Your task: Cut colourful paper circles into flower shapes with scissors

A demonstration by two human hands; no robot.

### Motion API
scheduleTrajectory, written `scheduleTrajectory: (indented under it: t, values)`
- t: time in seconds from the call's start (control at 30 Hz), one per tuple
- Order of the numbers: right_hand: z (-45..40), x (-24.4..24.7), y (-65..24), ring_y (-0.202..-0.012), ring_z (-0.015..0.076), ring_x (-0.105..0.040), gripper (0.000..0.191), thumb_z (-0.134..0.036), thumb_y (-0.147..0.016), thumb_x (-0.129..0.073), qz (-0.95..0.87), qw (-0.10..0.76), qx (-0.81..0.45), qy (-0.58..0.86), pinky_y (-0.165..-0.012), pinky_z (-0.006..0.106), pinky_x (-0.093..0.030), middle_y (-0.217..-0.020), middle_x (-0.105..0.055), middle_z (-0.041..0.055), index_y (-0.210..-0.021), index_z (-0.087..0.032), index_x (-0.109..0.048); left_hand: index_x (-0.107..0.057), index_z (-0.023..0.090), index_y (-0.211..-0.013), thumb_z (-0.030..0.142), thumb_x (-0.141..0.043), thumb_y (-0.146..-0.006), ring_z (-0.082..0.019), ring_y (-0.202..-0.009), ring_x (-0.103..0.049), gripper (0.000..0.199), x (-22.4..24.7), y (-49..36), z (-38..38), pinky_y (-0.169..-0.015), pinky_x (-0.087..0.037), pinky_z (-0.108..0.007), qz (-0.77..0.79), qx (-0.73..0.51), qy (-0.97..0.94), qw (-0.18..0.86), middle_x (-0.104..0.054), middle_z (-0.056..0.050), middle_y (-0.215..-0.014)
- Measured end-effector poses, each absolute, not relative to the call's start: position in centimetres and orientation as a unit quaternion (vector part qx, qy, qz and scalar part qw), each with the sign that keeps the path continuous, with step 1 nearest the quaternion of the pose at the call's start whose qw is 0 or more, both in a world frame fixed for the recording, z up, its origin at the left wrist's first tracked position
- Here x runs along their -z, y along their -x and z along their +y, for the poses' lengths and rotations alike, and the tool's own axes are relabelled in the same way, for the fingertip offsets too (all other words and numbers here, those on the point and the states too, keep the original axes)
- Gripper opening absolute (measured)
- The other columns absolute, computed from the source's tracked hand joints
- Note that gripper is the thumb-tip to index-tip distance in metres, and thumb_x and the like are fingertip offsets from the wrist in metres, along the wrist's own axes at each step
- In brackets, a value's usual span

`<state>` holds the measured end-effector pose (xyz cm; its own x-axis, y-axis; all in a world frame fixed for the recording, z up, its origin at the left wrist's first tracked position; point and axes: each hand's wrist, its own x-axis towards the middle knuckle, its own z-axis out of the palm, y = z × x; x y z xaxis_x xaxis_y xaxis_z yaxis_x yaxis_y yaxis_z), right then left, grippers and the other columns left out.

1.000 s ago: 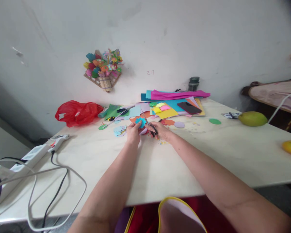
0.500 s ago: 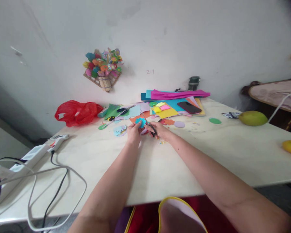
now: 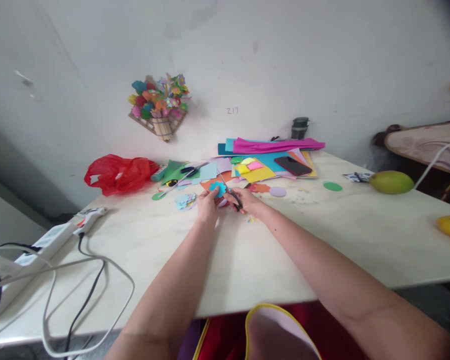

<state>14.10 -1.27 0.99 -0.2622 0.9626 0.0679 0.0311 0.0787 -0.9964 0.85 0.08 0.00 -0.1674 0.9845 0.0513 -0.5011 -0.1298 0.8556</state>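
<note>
Between the thumb and fingers of my left hand [image 3: 207,203] is a blue paper flower [image 3: 218,188] with a scalloped edge. My right hand [image 3: 246,200] is closed round the black handles of a pair of scissors [image 3: 235,198], whose blades point up and left along the flower's right side. Whether the blades touch the paper, I cannot tell. Left of my left hand lies a small pile of pale blue cut flowers [image 3: 186,201]. An orange cut flower [image 3: 261,188] and a lilac paper oval [image 3: 278,191] lie to the right of my right hand.
Coloured sheets [image 3: 264,175] and a phone [image 3: 292,166] lie at the back. A second pair of scissors [image 3: 189,171] rests near a red plastic bag [image 3: 120,174]. Power strips [image 3: 48,244] and cables occupy the left edge. A mango [image 3: 391,182] sits at right.
</note>
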Motion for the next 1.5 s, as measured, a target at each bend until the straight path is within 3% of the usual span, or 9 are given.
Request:
scheduleTrajectory:
  t: [0.37,0.8,1.2,1.5]
  values:
    - [-1.43,-0.91,-14.20,-0.039,0.0083,-0.045,0.037,-0.046,-0.076,-0.078,-0.605,0.425,-0.528,0.418,-0.030,0.018,-0.026,-0.050,-0.055,-0.0046,-0.074,-0.019,-0.054,-0.062,0.016,-0.073,0.019,-0.081,-0.064,-0.014,-0.061,-0.066,0.021,-0.28,-0.95,-0.07,-0.069,-0.054,-0.028,0.355,-0.684,-0.303,0.561,-0.069,-0.001,-0.067]
    - [-1.16,-0.64,-13.96,-0.037,0.0074,-0.042,0.033,-0.043,-0.078,-0.077,-0.598,0.425,-0.524,0.433,-0.029,0.018,-0.026,-0.050,-0.051,-0.0065,-0.076,-0.019,-0.055,-0.061,0.017,-0.070,0.020,-0.085,-0.059,-0.013,-0.057,-0.064,0.026,0.00,-1.18,0.09,-0.063,-0.052,-0.025,0.359,-0.690,-0.276,0.564,-0.068,-0.001,-0.064]
    - [-1.61,-1.35,-13.78,-0.036,0.0076,-0.042,0.034,-0.040,-0.075,-0.079,-0.585,0.428,-0.529,0.441,-0.029,0.019,-0.020,-0.047,-0.047,-0.0068,-0.071,-0.019,-0.052,-0.061,0.015,-0.071,0.017,-0.081,-0.064,-0.013,-0.058,-0.065,0.020,-0.18,-1.12,0.07,-0.068,-0.052,-0.027,0.361,-0.690,-0.273,0.565,-0.068,0.000,-0.065]
    - [-1.19,-0.51,-14.19,-0.038,0.0075,-0.043,0.035,-0.047,-0.078,-0.075,-0.612,0.422,-0.525,0.414,-0.029,0.018,-0.026,-0.051,-0.053,-0.0059,-0.076,-0.019,-0.053,-0.062,0.016,-0.070,0.016,-0.081,-0.060,-0.012,-0.056,-0.063,0.022,-0.19,-1.09,0.07,-0.061,-0.052,-0.025,0.349,-0.698,-0.268,0.565,-0.068,-0.001,-0.063]
